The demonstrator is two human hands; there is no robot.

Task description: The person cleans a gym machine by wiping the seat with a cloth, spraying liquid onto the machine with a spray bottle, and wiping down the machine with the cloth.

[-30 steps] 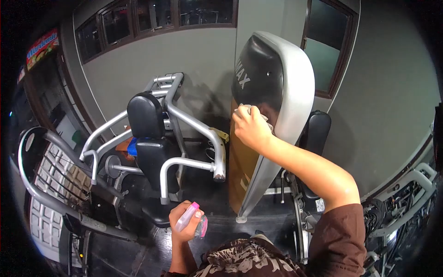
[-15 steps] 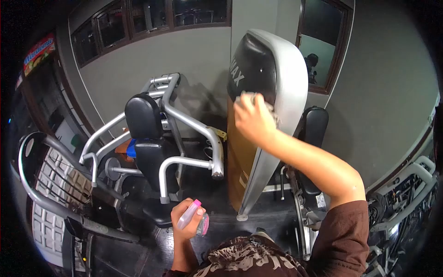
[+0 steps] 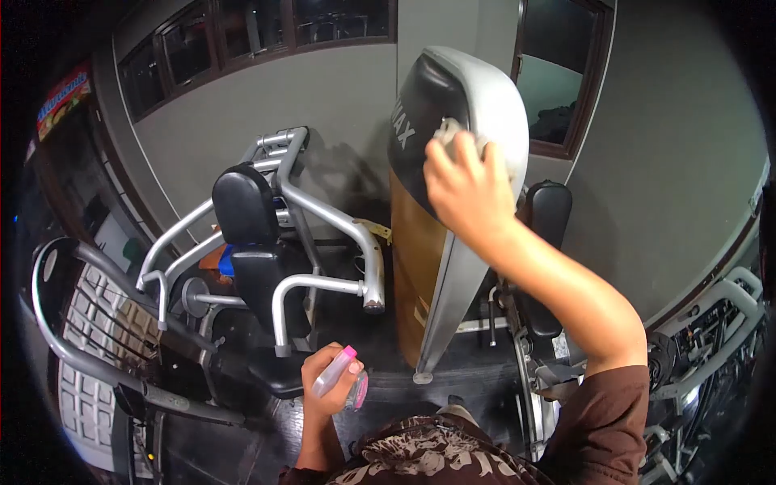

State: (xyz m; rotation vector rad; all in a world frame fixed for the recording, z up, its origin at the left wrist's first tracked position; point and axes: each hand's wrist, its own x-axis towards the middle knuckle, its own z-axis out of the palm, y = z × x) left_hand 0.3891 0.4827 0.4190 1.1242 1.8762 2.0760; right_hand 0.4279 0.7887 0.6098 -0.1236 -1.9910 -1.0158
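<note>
My right hand (image 3: pixel 469 182) presses a crumpled greyish cloth (image 3: pixel 451 129) against the upper part of a tall machine cover (image 3: pixel 505 105), where its black panel meets the silver edge. Most of the cloth is hidden under my fingers. White letters show on the black panel to the left of the hand. Low in front of my body, my left hand (image 3: pixel 322 388) is wrapped round a spray bottle (image 3: pixel 330 375) with a pink tip and a clear body with some pink on it.
A machine with a black padded seat back (image 3: pixel 245 204) and silver bars (image 3: pixel 331 218) stands left of the cover. Another black pad (image 3: pixel 546 222) is behind it on the right. Silver frames (image 3: pixel 723 331) stand at the far right, a curved rail (image 3: pixel 105 368) at the left.
My right hand has moved up and slightly right over the cover with the cloth. The view has shifted a little. My left hand keeps its hold on the spray bottle.
</note>
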